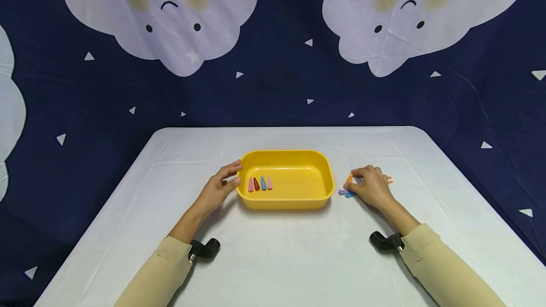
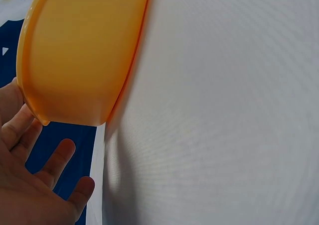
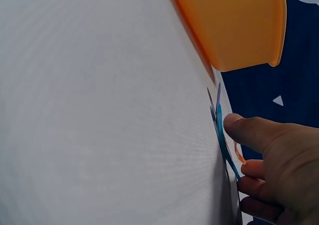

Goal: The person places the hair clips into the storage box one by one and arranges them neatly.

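Note:
A yellow tray (image 1: 283, 204) stands on the white table, with a row of small snap hair clips inside at its left: a pink clip (image 1: 250, 185), a red clip (image 1: 256, 184), a blue clip (image 1: 263, 183) and another pink clip (image 1: 269, 183). Against the tray's left rim rests my left hand (image 1: 215, 192), its fingers loosely spread. To the right of the tray, my right hand (image 1: 372, 186) pinches an orange hair clip (image 1: 349, 179) between thumb and fingers. Under it on the table lie a purple clip (image 1: 342, 192) and a blue clip (image 1: 350, 194). More orange clip ends (image 1: 389, 180) show beyond the knuckles, partly hidden.
The white cloth-covered table (image 1: 290, 259) ends at a far edge behind the tray. A dark blue backdrop (image 1: 281, 84) with clouds and triangles hangs behind it. Each wrist carries a black camera mount, the left mount (image 1: 205, 248) and the right mount (image 1: 386, 241).

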A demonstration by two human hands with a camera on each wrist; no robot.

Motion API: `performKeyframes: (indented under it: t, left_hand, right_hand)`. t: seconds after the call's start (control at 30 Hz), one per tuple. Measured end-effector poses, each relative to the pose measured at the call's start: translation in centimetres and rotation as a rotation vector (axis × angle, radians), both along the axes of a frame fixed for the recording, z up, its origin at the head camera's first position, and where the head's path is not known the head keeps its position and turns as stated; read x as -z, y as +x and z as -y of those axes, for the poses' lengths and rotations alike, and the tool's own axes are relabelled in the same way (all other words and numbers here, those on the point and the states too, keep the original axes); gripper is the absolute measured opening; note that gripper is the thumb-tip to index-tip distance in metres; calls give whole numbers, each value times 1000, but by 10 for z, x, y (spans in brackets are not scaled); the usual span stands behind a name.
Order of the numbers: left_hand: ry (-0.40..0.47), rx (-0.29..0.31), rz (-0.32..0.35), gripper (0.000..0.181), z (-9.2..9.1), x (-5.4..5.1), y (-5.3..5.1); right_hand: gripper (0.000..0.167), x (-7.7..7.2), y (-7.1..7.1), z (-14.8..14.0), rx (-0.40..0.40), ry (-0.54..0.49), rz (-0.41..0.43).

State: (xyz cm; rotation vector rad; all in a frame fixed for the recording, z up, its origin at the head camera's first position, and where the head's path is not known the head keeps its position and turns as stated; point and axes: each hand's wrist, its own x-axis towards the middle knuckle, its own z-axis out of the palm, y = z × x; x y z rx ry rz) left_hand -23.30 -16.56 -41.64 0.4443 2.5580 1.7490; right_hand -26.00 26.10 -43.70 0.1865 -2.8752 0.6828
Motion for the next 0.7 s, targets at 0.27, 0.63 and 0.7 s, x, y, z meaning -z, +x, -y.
performKeyframes:
  t: [0.27,0.63,0.7]
  left_hand:
    - [6,-3,-13,39,-1,-2,0]
    - [-5,-5,-20,40,-1,-1,1]
    - [-5,-5,-20,39,-1,-1,1]
  right_hand:
    - [55,-6,0,1,-4,-50,12]
    - [54,-18,1,2,-47,-115,17]
    - [55,-21,2,2,-48,-118,23]
